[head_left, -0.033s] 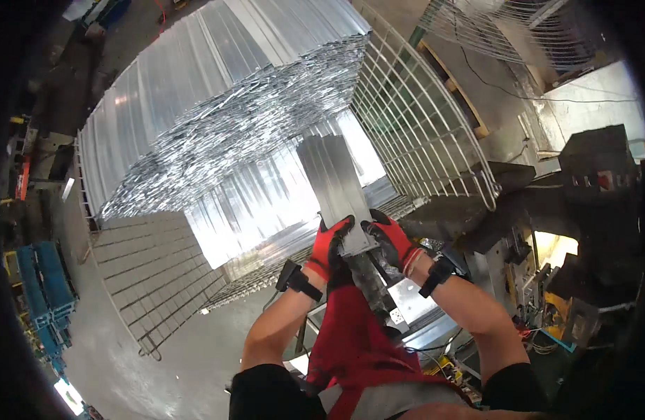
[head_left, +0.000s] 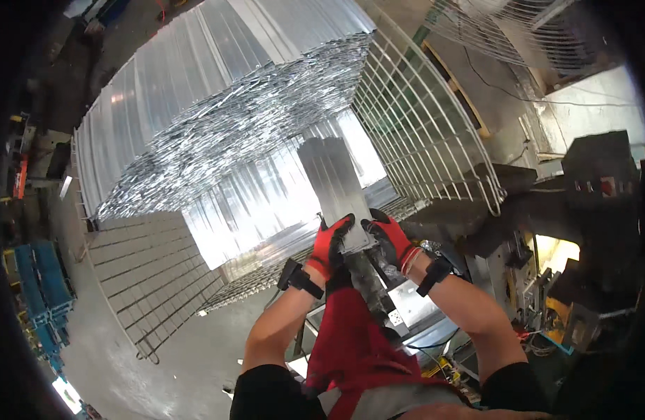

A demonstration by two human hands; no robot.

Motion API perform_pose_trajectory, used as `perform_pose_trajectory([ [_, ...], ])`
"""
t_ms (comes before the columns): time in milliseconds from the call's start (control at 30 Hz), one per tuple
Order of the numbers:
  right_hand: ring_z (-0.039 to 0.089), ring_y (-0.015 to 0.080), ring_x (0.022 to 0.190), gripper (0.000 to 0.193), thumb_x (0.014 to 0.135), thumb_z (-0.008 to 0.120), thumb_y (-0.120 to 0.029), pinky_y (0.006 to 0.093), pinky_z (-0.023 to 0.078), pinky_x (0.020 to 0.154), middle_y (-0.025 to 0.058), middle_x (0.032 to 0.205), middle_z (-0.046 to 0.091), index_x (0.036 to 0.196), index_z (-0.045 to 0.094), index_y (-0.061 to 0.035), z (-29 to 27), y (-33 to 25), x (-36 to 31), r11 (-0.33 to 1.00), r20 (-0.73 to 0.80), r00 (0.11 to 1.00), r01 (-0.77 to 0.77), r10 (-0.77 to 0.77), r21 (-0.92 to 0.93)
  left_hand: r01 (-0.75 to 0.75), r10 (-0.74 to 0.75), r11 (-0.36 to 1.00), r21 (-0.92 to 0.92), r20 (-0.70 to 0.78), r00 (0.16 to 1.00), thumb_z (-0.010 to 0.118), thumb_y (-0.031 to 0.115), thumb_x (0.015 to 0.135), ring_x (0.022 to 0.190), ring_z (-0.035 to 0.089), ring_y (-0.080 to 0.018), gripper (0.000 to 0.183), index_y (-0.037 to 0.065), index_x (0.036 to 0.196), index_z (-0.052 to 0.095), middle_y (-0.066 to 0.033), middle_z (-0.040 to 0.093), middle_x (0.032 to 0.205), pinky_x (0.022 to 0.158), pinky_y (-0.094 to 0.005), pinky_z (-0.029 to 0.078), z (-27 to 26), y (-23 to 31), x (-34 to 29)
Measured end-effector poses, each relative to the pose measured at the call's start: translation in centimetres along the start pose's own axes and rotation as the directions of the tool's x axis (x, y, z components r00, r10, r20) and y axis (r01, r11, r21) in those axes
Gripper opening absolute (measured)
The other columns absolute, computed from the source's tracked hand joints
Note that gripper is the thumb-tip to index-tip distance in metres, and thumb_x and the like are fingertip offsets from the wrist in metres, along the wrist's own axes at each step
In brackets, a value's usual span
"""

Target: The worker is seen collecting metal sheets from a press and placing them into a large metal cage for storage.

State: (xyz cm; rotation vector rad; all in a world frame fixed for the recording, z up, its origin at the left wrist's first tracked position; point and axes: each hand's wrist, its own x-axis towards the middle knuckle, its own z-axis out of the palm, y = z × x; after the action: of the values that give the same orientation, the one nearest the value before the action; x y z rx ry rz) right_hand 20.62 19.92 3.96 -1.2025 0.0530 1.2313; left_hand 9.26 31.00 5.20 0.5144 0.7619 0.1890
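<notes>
Both hands wear red and black gloves and hold the near end of a stack of long, flat grey metal strips. My left hand is closed on its left edge, and my right hand grips the right edge. The stack points away from me over the near side of a large wire basket. Inside the basket, layers of shiny metal strips are piled high at the back. Lower, nearer strips lie beneath the held stack. The strips' undersides and my fingertips are hidden.
Dark machinery with a lit opening stands to the right. A white panel sits close below my right hand. Blue racks are at the far left, beyond grey floor. A coil of wire mesh is at the upper right.
</notes>
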Motion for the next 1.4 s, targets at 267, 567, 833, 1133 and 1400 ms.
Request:
perform_pose_trajectory([
  [267, 0.052, 0.0110, 0.075, 0.040, 0.074, 0.063, -0.014, 0.0246, 0.042, 0.067, 0.0047, 0.088, 0.059, 0.109, 0.052, 0.0030, -4.4, 3.1, 12.5, 0.863, -0.244, 0.948, 0.058, -0.205, -0.502, -0.035, 0.033, 0.999, -0.041, -0.031, 0.999, 0.061, 0.011, 0.077, 0.086, 0.057, -0.0161, 0.027, 0.003, 0.102, 0.056, -0.0057, 0.060, 0.094, 0.075, -0.0288, 0.045, -8.0, -6.3, 15.7],
  [567, 0.052, 0.0138, 0.090, 0.039, 0.078, 0.054, -0.001, 0.0241, 0.039, 0.079, 0.0060, 0.104, 0.056, 0.117, 0.048, 0.0011, -11.0, 4.5, 21.6, 0.917, -0.271, 0.941, 0.087, -0.204, -0.389, -0.071, 0.063, 0.990, -0.120, -0.070, 0.996, 0.065, 0.007, 0.073, 0.085, 0.057, -0.0167, 0.038, 0.003, 0.107, 0.048, -0.0060, 0.059, 0.093, 0.072, -0.0283, 0.046, -6.3, -6.6, 25.1],
  [833, 0.054, 0.0151, 0.087, 0.041, 0.075, 0.055, 0.001, 0.0268, 0.042, 0.075, 0.0070, 0.103, 0.058, 0.115, 0.050, -0.0007, -15.5, 6.2, 25.0, 0.917, -0.273, 0.916, 0.190, -0.294, -0.351, -0.074, 0.073, 0.997, 0.013, 0.070, 0.995, 0.064, 0.013, 0.074, 0.099, 0.054, -0.0183, 0.038, 0.002, 0.108, 0.049, -0.0091, 0.058, 0.105, 0.084, -0.0318, 0.043, -8.0, -11.1, 31.5],
  [1133, 0.054, 0.0180, 0.093, 0.039, 0.076, 0.053, 0.001, 0.0278, 0.040, 0.083, 0.0084, 0.105, 0.057, 0.115, 0.050, -0.0004, -18.9, 8.0, 28.3, 0.957, -0.418, 0.874, 0.154, -0.248, -0.245, -0.350, 0.292, 0.864, 0.363, 0.205, 0.934, 0.052, 0.010, 0.081, 0.107, 0.050, -0.0198, 0.028, 0.002, 0.107, 0.056, -0.0097, 0.056, 0.112, 0.098, -0.0329, 0.030, -10.2, -16.0, 35.1],
  [1400, 0.055, 0.0140, 0.065, 0.036, 0.072, 0.060, 0.001, 0.0258, 0.044, 0.059, 0.0063, 0.084, 0.062, 0.108, 0.055, -0.0016, -21.6, 8.5, 30.3, 0.892, -0.387, 0.850, 0.189, -0.358, -0.410, -0.197, 0.220, 0.970, 0.140, -0.171, 0.960, 0.074, 0.014, 0.065, 0.085, 0.055, -0.0188, 0.058, 0.003, 0.112, 0.043, -0.0082, 0.057, 0.095, 0.074, -0.0308, 0.045, -7.5, -15.9, 37.3],
])
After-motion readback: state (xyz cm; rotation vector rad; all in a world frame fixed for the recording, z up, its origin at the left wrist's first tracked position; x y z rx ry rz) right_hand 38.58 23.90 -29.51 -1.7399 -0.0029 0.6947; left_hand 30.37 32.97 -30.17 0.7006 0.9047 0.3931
